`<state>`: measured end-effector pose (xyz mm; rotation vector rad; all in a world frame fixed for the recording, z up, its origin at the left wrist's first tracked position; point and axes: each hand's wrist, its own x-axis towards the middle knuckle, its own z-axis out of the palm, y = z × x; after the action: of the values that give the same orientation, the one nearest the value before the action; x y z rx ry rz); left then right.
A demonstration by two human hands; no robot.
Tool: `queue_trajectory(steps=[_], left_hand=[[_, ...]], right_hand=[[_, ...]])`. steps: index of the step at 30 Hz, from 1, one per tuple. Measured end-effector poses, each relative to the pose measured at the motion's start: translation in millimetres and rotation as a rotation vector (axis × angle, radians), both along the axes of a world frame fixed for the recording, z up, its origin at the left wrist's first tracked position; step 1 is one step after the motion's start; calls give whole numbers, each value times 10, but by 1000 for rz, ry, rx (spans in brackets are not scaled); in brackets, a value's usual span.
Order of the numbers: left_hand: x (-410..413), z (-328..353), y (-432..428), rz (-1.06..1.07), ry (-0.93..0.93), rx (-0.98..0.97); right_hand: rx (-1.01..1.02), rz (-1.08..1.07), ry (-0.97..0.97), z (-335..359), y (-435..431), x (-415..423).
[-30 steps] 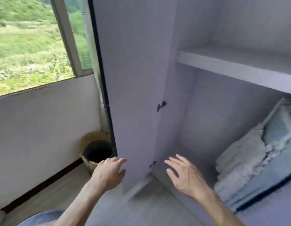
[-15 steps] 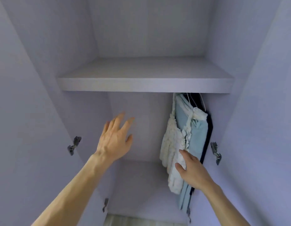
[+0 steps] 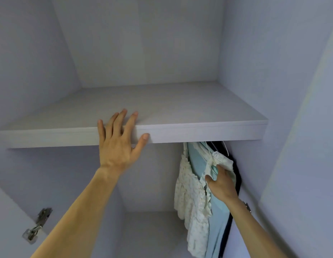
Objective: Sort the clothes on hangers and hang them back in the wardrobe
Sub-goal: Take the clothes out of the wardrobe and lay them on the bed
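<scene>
Clothes hang bunched at wardrobe's right under the shelf, right hand closed into the blue top, left hand flat open on shelf edge holding nothing; risk: tugging fabric slips a hanger off.

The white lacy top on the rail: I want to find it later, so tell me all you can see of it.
The white lacy top hangs at the right of the wardrobe, under the shelf, leftmost of the hanging clothes. It has thin straps, textured cream fabric and ruffled tiers. It lies against a light blue garment. Its hanger is hidden. The right hand grips the clothes beside it.
</scene>
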<state>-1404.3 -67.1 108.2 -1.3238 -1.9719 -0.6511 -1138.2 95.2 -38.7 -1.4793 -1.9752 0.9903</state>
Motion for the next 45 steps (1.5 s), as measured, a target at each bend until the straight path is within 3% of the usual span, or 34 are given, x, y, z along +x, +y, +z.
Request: queue_trajectory(steps=[4,7,15,20,24,32,38,45], left_hand=[[-43,-53,95,-12,53,128],[-68,-89,131,-13,86,186],[-99,-71,157,31,118,143],[-97,-71,160,46,104,118],[-98,-82,160,58,98,102],[-100,-86,147,61,95,90],[-68,-71,116,59,85,80],[-30,-46,59,82,30,-15]], right_hand=[[1,-99,-55,-24,219,-221],[-1,-141,-215,12,297,-379],[91,-27,-369,82,527,-850],[67,174,-399,28,579,-1017],[-2,250,-342,105,598,-966],[122,249,-267,426,591,-840],[64,321,-182,657,408,-1007],[-140,378,179,580,-8,-1137]])
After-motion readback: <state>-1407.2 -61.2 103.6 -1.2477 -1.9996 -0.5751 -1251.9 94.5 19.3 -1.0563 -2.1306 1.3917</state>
